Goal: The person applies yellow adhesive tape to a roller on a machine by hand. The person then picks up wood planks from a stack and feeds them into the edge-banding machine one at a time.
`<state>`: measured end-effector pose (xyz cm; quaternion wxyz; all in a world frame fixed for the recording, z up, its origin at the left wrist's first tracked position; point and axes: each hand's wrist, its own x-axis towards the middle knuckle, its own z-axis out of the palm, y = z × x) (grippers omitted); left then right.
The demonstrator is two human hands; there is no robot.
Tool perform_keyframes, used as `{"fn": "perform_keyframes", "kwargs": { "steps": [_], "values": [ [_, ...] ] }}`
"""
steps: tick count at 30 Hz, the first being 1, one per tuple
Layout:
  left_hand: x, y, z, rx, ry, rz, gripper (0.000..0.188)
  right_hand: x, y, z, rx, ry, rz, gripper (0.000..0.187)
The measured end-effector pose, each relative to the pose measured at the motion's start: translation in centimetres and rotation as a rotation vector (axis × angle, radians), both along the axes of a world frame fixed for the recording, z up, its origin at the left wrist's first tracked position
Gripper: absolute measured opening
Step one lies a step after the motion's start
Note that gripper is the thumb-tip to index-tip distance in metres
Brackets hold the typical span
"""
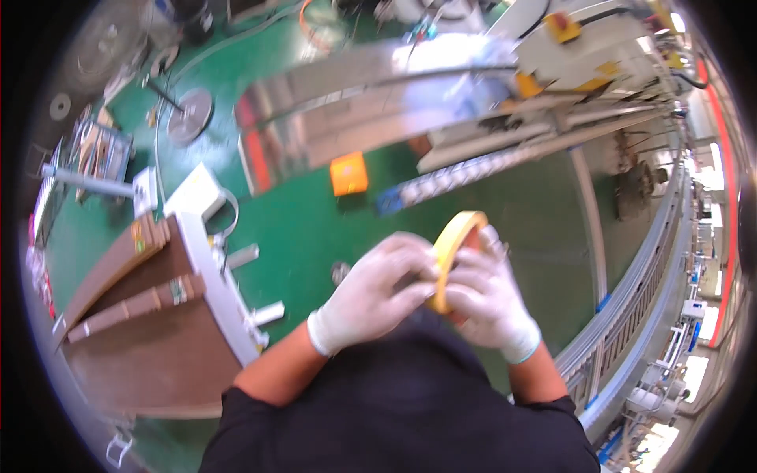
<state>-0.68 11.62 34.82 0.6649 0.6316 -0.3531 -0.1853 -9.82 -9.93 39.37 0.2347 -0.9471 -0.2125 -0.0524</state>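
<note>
Green floor [288, 252] lies below us.
Our gloved left hand [374, 292] and right hand [490, 299] pinch a yellow tape roll [451, 240].

Left hand [364, 293]: white glove [351, 311], pale blue-green edge at the wrist
Right hand [490, 296]: matching white glove, similar edging
Shirt [394, 410]: black
Sleeves [251, 410]: black, short, forearms [280, 366] bare
</note>
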Motion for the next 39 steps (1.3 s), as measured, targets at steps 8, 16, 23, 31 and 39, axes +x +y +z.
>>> {"fn": "perform_keyframes", "kwargs": {
  "steps": [8,16,23,31,39],
  "values": [
    [2.1,-0.3,0.0,0.082,-0.191,0.070,0.012,3.1,-0.5,1.9,0.152,0.037,0.069,0.027],
    [4.8,-0.3,-4.2,-0.290,0.813,0.160,0.022,17.7,-5.3,1.0,0.531,0.282,0.211,0.028],
    [5.5,0.7,-5.5,-0.398,1.055,0.362,0.024,51.8,-9.0,4.3,0.332,-0.374,-0.103,0.038],
    [6.7,0.3,-3.6,-0.329,0.898,0.710,0.025,74.6,-4.5,8.7,-0.269,-0.134,-0.312,0.052],
    [5.7,1.7,-4.4,-0.374,0.979,0.881,0.019,76.2,-1.9,8.0,-0.374,-0.079,-0.415,0.045]
  ]
}}
